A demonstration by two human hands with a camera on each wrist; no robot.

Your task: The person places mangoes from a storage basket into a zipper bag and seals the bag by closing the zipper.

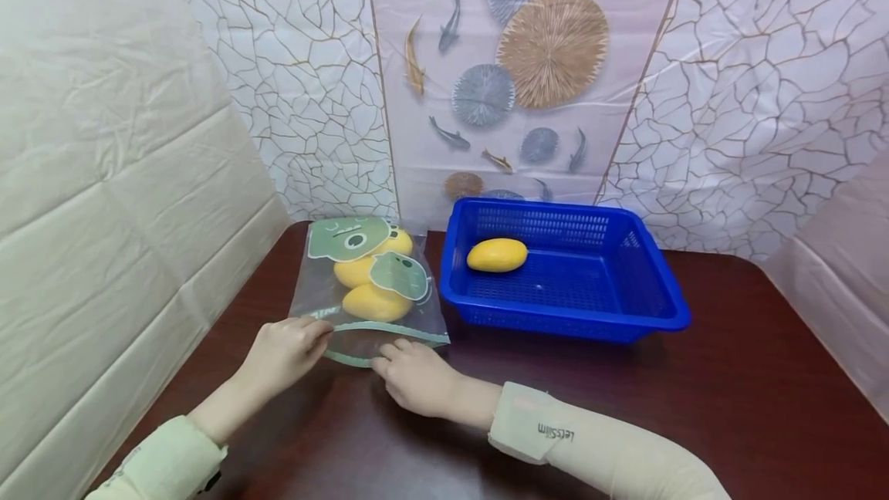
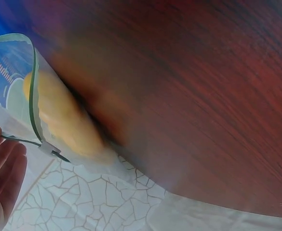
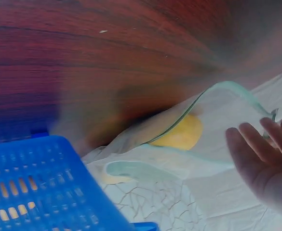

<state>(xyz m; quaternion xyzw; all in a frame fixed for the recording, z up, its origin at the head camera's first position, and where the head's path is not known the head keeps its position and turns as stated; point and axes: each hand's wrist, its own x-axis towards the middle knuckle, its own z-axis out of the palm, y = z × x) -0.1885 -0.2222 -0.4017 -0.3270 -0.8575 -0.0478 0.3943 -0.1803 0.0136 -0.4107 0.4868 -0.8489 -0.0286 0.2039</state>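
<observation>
A clear zip bag [image 1: 316, 295] with green cartoon prints lies on the table, its green-edged mouth towards me and parted. Inside it are three yellow mangoes [image 1: 377, 303], partly covered by the prints. My left hand [image 1: 288, 349] pinches the left end of the bag's mouth; a small slider [image 2: 49, 148] sits close to those fingers. My right hand [image 1: 417, 379] holds the near rim of the mouth, its fingertips bent over the edge. Another mango [image 1: 497, 255] lies in the left part of the blue basket [image 1: 569, 313], to the right of the bag.
The dark red-brown table [image 1: 736, 376] ends at a patterned cloth backdrop [image 1: 319, 99] behind the basket and bag. A pale cloth [image 1: 125, 214] hangs along the left side, and another cloth [image 1: 840, 284] stands at the right.
</observation>
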